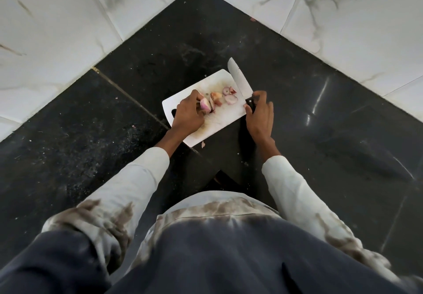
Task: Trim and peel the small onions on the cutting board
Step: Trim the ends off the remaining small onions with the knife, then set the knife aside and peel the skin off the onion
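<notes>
Pinching a small onion [205, 105] on the cutting board [215, 80], the left hand [187, 115] risks a nick if the knife [240, 80], gripped in the right hand [259, 115] beside it, slips.

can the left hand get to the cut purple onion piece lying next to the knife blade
Probably not yet: the left hand already grips a small purple onion, though only onion scraps lie between it and the cut purple onion piece.

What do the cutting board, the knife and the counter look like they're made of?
Board: probably plastic; flat matte white, with faint stains.
Knife: blade looks like steel, pale grey sheen; handle dark, material unclear.
Counter: looks like polished dark stone, speckled and glossy, reflecting light, with a seam.
</notes>
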### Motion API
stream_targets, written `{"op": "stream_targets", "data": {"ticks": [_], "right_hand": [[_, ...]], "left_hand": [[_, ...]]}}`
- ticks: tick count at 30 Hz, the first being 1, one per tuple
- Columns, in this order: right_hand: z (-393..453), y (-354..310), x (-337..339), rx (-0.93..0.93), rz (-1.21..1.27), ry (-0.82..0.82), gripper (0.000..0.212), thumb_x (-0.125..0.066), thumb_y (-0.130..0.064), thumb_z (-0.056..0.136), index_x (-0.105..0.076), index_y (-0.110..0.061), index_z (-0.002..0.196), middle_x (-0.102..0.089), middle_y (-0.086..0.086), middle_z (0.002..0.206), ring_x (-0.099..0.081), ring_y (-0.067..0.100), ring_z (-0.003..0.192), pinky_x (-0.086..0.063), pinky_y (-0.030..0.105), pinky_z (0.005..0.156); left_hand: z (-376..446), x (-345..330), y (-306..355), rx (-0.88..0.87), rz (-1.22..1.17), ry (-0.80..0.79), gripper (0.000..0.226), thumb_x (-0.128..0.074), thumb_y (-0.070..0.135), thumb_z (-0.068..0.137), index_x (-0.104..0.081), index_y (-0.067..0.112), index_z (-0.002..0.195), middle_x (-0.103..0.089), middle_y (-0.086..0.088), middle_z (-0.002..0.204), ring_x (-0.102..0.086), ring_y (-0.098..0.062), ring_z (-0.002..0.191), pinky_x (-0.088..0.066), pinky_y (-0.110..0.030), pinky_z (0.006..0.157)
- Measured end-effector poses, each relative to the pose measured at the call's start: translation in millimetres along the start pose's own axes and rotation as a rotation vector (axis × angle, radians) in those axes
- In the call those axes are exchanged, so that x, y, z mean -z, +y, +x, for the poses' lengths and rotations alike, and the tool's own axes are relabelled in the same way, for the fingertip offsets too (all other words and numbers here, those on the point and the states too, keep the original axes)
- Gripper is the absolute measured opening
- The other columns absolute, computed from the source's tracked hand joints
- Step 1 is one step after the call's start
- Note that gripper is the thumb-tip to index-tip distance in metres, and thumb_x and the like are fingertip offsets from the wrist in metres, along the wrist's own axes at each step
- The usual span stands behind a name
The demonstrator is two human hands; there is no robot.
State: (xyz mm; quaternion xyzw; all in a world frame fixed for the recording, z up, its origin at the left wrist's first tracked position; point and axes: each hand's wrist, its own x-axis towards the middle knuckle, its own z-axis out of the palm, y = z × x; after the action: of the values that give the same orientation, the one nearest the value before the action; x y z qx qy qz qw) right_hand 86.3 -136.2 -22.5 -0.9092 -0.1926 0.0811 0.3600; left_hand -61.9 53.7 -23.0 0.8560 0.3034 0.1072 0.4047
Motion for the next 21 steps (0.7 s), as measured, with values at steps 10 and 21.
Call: {"op": "stream_targets", "data": {"ticks": [10,21], "right_hand": [[22,2,4,-0.185,0.059,0.129,0.022,-0.050,-0.018,0.107,-0.069,-0.005,0.109,-0.065,0.010,0.111,-0.061,0.029,0.105,-0.048,0.037,0.089],[22,2,2,-0.199,-0.180,0.068,0.036,-0.062,-0.018,0.098,-0.058,-0.020,0.134,-0.045,0.008,0.140,-0.040,0.032,0.130,-0.036,0.048,0.106]], "left_hand": [[4,6,-2,-0.029,0.104,-0.072,0.041,-0.070,0.013,0.088,-0.048,0.027,0.120,-0.072,-0.001,0.118,-0.072,-0.025,0.110,-0.061,-0.052,0.093],[13,15,-3,-0.051,0.076,-0.141,0.040,-0.078,0.016,0.094,-0.052,0.023,0.122,-0.071,0.002,0.127,-0.072,-0.019,0.116,-0.060,-0.044,0.102]]}}
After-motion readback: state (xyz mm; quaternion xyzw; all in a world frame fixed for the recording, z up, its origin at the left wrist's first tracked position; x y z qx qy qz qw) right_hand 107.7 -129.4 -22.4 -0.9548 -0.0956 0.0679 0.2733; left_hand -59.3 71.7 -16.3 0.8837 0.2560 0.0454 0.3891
